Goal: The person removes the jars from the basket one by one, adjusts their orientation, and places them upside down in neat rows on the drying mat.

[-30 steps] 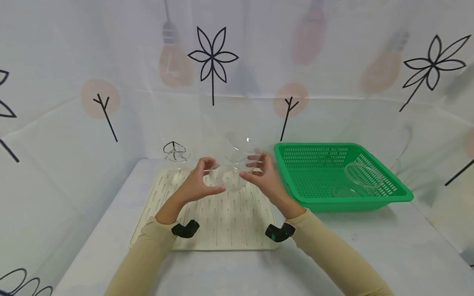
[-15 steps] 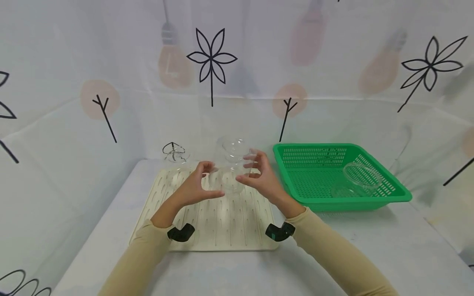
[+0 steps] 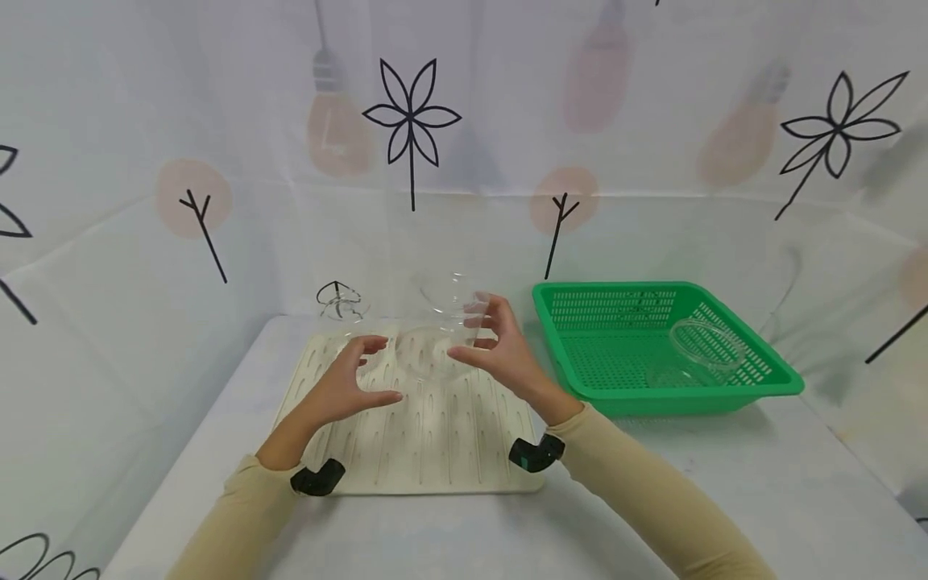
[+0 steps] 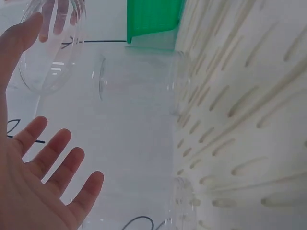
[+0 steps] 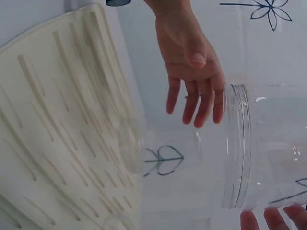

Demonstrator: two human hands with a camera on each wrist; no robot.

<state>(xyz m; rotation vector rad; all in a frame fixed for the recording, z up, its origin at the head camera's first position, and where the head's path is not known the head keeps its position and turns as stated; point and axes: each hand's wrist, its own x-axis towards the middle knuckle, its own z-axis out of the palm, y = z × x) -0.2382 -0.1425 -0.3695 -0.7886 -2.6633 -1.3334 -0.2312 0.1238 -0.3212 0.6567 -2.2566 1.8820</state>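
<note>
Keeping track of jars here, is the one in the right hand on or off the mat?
Off: the right hand holds the clear jar, and both wrist views show its rim apart from the mat.

The right hand (image 3: 502,353) grips a clear container (image 3: 429,348) above a ridged cream mat (image 3: 428,455); the left hand (image 3: 341,387), thumb spread from its fingers, is near it. Rightward, a green perforated basket (image 3: 674,397) holds another clear vessel (image 3: 706,345); a printed curtain (image 3: 471,121) hangs behind.
</note>
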